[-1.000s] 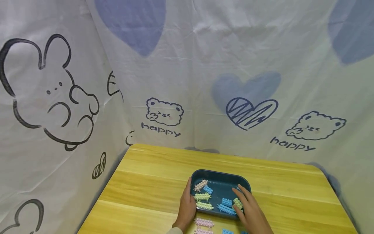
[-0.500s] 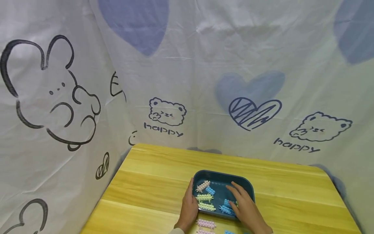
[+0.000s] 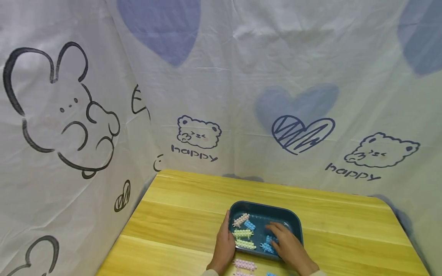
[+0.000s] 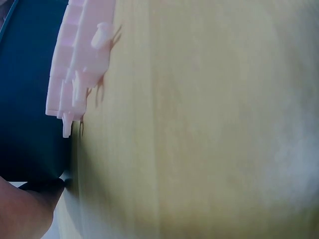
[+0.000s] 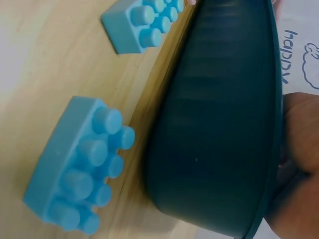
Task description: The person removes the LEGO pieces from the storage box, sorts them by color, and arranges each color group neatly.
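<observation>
My left hand (image 3: 223, 247) grips the left side of a dark teal tray (image 3: 290, 214), its fingers along the outer wall. In the left wrist view, part of that hand shows at the tray's near corner. Over the right part of the tray, my right hand (image 3: 288, 245) reaches in with bent fingers at the blue bricks (image 3: 267, 247); I cannot tell whether it holds one. To the left inside lie two pale green bricks (image 3: 243, 233), a beige brick (image 3: 241, 219) and a small blue brick (image 3: 249, 225).
Pink bricks (image 3: 244, 264) lie on the wooden table (image 3: 179, 214) before the tray. Two blue bricks, one nearer (image 5: 75, 167) and one farther (image 5: 142, 22), show beside its front wall in the right wrist view. A printed cloth (image 3: 235, 96) hangs behind.
My right hand has shifted left within the tray, and its fingers have bent more. The green brick seen near it earlier is now hidden. My left hand stays at the tray's left side.
</observation>
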Tool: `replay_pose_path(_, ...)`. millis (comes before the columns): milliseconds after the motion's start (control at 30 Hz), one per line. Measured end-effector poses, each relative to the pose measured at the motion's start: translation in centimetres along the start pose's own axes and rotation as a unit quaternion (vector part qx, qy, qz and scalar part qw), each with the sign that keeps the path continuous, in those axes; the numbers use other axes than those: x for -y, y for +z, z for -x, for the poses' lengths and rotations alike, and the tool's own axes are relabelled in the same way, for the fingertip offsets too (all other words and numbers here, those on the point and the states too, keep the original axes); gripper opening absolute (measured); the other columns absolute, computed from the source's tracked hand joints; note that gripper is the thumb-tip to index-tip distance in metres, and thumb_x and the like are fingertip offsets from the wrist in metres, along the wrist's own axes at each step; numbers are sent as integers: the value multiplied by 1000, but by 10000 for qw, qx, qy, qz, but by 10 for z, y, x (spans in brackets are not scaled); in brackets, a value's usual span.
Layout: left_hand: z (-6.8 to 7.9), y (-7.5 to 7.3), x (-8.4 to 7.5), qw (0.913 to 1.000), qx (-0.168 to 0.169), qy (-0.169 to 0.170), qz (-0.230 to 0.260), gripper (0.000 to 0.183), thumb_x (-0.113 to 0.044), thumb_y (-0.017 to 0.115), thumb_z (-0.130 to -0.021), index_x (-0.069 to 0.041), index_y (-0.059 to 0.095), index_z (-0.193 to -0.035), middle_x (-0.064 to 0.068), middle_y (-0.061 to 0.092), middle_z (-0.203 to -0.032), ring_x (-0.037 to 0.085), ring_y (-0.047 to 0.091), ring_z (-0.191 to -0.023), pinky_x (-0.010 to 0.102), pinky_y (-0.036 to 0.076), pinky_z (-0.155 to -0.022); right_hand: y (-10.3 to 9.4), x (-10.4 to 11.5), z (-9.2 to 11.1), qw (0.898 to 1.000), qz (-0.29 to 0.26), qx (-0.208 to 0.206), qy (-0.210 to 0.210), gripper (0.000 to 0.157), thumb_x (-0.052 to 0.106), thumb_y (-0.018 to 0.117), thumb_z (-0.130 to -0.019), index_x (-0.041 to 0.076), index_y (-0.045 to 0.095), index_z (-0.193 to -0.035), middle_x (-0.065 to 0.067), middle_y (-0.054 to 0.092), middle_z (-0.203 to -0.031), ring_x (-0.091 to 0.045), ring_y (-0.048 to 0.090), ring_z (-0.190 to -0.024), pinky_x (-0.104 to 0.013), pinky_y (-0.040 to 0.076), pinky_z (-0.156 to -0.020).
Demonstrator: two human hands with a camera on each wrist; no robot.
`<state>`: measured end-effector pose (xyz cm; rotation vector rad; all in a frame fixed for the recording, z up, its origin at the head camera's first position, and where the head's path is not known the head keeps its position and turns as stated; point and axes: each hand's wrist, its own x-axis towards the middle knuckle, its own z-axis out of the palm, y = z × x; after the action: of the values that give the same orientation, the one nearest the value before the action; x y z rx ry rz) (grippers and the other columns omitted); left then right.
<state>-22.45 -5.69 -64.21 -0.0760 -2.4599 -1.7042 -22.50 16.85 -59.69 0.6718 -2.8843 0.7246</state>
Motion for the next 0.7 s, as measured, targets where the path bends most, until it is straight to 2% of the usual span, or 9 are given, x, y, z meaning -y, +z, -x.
replay_pose_path(333,1,2,5,10000,2,88,11,67,15,35,-97,2,25,-163,21,31,-166,39,30,-151,56,25,-122,7,-7,-9,9974,-398,589,-133,24,-10,77,-83,4,76,-102,-9,74,-101,-32,71,-96,-47,62,-78)
replay_pose_path(700,0,-1,4,9999,11,91,-51,67,14,35,-98,2,25,-163,21,31,-166,39,30,-151,56,26,-122,7,-12,-18,9941,-447,986,-37,19,-8,78,-84,8,78,-95,-7,74,-95,-31,71,-91,-44,63,-74)
